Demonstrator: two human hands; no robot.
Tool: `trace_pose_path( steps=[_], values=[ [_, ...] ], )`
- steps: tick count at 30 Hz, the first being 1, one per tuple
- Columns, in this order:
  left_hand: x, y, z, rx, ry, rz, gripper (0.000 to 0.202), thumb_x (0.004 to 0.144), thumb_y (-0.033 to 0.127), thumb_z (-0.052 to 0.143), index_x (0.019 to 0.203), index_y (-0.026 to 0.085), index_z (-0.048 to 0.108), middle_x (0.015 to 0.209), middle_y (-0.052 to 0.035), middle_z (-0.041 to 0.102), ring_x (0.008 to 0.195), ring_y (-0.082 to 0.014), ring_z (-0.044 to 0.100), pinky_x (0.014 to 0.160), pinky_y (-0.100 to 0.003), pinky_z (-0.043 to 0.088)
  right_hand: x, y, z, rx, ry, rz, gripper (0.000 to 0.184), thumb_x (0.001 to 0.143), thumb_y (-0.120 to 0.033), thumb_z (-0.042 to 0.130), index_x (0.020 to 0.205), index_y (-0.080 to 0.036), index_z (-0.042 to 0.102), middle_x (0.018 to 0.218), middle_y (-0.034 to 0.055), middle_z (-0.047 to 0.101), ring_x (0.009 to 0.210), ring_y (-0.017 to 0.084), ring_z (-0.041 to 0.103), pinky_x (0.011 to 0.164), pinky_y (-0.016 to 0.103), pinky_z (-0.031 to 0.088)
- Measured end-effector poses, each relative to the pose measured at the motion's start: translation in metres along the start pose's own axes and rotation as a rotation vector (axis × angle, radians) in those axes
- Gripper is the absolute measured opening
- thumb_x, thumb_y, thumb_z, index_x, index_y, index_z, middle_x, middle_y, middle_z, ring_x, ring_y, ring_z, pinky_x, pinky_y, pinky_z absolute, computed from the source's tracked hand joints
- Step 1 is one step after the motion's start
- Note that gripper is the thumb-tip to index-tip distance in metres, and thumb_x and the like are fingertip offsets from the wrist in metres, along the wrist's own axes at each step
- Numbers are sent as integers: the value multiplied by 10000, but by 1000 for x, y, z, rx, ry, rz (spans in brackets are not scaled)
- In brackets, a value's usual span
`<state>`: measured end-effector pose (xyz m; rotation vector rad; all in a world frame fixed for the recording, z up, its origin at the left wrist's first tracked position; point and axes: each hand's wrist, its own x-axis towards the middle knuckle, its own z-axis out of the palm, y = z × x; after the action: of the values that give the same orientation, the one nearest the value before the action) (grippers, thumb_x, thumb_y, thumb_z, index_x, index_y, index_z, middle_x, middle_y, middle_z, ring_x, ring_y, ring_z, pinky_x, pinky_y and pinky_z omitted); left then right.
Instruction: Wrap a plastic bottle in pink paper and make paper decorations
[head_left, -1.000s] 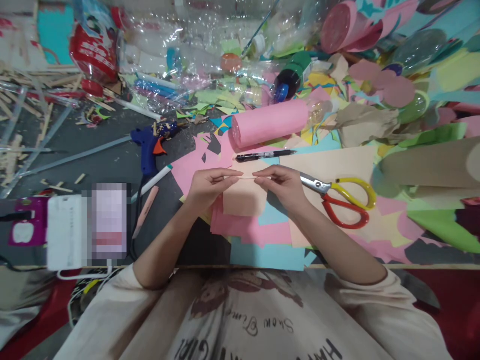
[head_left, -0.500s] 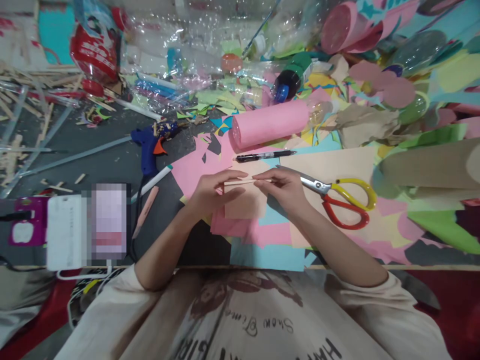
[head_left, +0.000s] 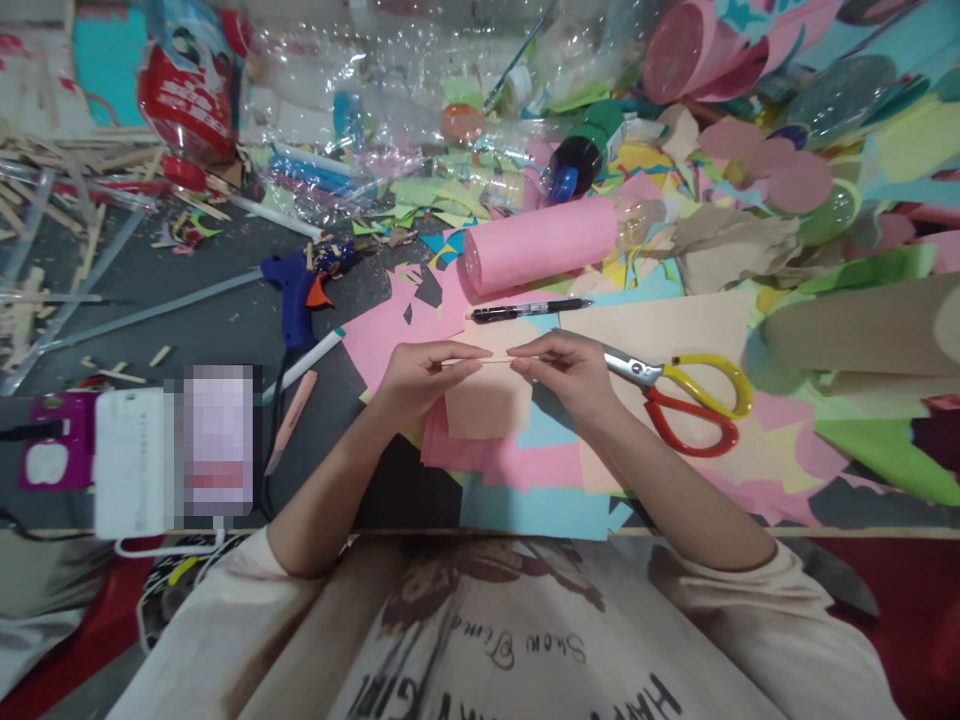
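Both hands meet over the middle of the worktop, level with each other. Left hand [head_left: 421, 380] pinches one side of a thin pale strip [head_left: 500, 361] between thumb and fingertips; right hand [head_left: 574, 375] pinches the other side the same way. A short span lies bare between them, nearly straight; the paired grip probably keeps it level and stops it twisting. Seen almost edge-on, so paper or wood: cannot tell. The strip is held above a peach card [head_left: 489, 412], itself lying over pink and blue sheets. Pen [head_left: 532, 311] lies just beyond the fingers, likely put there for easy reach. Scissors [head_left: 646, 374] lie beside the right hand, handles away to the right, blades partly hidden by that hand. Pink-wrapped bottle [head_left: 544, 245] rests on its side past the pen. Glue gun [head_left: 296, 300] lies to the left, nozzle pointing away from the person, perhaps to keep the tip off the paper; a clear glue stick [head_left: 169, 303] appears to feed its back.
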<state>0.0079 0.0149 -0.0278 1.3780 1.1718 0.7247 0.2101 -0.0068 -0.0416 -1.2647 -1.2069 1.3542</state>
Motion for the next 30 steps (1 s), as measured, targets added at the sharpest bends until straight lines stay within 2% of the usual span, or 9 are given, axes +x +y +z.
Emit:
trace_pose_path(
  steps=[6,10,15,21,25,30],
  values=[
    [-1,2,2,6,18,-12,231,732,397,713,812,202,808,746,-35,763,559,-115,569,481,-210,384,-1,2,2,10,-6,-21,203,700,-452,805,759,-260,771,716,5,734,604,127,621,553,278,503],
    [-2,2,4,23,4,-23,246,729,406,709,824,203,811,838,-54,782,631,-134,599,518,-212,405,-1,2,4,-27,-39,-45,210,714,-454,796,778,-256,765,779,17,749,693,151,660,624,302,530],
    [-1,-1,3,-9,47,-35,274,717,418,736,859,196,809,741,-43,746,554,-106,533,478,-212,360,0,2,1,-67,16,-47,220,718,-464,787,749,-248,759,732,12,739,597,134,605,532,284,467],
    [0,-1,0,-46,72,-26,240,718,373,733,842,185,813,630,-18,684,500,-77,448,461,-205,330,2,0,0,-51,24,-29,207,713,-445,794,738,-244,751,764,17,743,619,136,623,546,290,483],
    [0,-1,0,-60,69,-31,229,708,361,739,835,186,815,657,-27,701,507,-76,458,471,-203,340,1,-1,2,-9,48,-27,157,694,-389,809,707,-246,747,738,10,741,623,138,633,560,288,493],
    [0,-1,-1,-30,53,-45,292,712,423,746,861,182,815,669,-31,703,519,-85,458,472,-215,332,0,-1,2,29,77,-36,95,676,-318,822,684,-255,751,706,-1,742,578,122,601,521,267,457]
  ],
)
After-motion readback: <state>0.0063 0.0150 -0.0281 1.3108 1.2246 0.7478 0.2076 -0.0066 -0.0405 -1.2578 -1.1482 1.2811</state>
